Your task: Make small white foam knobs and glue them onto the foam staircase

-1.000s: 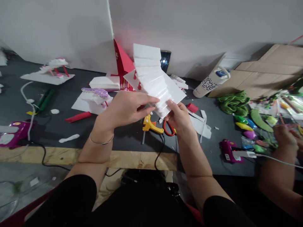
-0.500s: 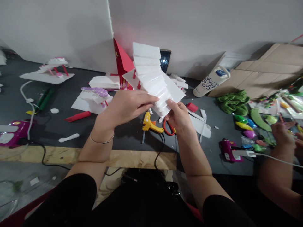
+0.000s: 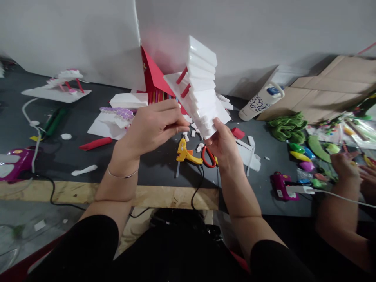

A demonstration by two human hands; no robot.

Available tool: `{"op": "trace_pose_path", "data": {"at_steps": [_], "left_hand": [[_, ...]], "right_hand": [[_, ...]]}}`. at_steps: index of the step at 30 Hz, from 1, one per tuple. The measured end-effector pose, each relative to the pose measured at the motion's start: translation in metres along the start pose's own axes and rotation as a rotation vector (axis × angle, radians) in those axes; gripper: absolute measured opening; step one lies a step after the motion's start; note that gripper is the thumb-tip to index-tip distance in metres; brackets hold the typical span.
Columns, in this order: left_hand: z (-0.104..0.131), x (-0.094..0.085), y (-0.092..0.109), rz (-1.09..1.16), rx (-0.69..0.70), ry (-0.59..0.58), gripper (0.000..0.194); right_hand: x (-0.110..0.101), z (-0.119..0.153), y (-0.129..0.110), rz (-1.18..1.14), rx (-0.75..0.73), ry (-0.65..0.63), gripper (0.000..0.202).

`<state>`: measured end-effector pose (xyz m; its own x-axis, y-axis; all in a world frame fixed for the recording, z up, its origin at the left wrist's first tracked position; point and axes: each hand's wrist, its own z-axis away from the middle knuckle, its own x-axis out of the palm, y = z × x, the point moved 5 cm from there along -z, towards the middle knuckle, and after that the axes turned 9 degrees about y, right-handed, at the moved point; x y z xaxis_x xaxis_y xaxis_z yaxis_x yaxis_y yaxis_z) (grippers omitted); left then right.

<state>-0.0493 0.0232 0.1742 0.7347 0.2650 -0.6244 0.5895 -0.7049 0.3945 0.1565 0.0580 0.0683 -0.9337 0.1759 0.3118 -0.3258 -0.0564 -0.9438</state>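
1. Firmly, my right hand [image 3: 223, 141] held the lower end of a white stepped model [image 3: 202, 86], its thumb over the near corner and its fingers behind. I take that model as the centre of the clock, with 12 pointing away from me.
2. My left hand [image 3: 155, 125] was at 8 o'clock, just beside the model, with thumb and fingers drawn into a narrow pinch; whether anything sat between the tips, I could not tell.
3. The model was raised above the grey table [image 3: 164, 172] and tilted, its steps climbing toward 12. Red posts [image 3: 185, 91] showed on its left side, between the steps and a flat white base [image 3: 221, 109].
4. Near 6 o'clock lay white scraps [image 3: 200, 147] and a red loop handle [image 3: 209, 157]; a yellow glue gun [image 3: 185, 152] lay just beside them, toward 7.
5. Farther out, a purple-topped model [image 3: 117, 113] stood between 8 and 9, with a red roll [image 3: 95, 143] at 8 and another small model [image 3: 69, 74] at 9. Red card [image 3: 155, 74] rose at 10.
6. At 3 o'clock a patterned white bottle [image 3: 260, 103] leaned near brown cardboard [image 3: 323, 88]; green yarn [image 3: 288, 127] lay between 3 and 4.
7. Well apart, at 4, a co-worker's hand [image 3: 343, 166] was beside colourful packets [image 3: 307, 166].
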Motion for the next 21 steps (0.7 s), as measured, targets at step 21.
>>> {"op": "trace_pose_path", "data": {"at_steps": [21], "left_hand": [[-0.006, 0.007, -0.028, -0.069, -0.195, 0.075, 0.042]], "right_hand": [[0.003, 0.002, 0.002, -0.018, -0.181, 0.103, 0.034]]}}
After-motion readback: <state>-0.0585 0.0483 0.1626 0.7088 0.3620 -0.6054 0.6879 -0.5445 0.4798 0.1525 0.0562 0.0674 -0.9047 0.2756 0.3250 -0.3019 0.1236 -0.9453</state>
